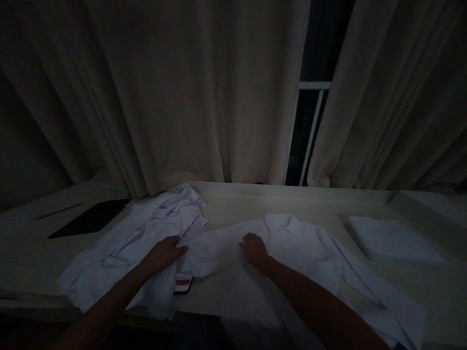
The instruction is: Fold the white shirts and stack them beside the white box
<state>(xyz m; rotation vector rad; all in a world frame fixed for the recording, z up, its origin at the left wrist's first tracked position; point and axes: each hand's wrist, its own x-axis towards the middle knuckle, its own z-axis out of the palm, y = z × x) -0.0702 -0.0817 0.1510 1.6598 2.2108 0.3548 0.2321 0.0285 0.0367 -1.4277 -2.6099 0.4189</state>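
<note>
Resting on a shirt (302, 255), collar (281, 223) toward the back edge of the counter (233, 206), the right hand (254, 249) is loosely curled; the left hand (166, 253) is half-closed where sleeve (221, 248) meets heap (124, 248). Neither grip is certain. Gentle, even tension should flatten the sleeve.

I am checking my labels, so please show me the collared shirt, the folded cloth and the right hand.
Collared shirt (299, 249), head view: its upper front.
Folded cloth (394, 239), head view: middle of its top.
Right hand (254, 249), head view: its back.
</note>
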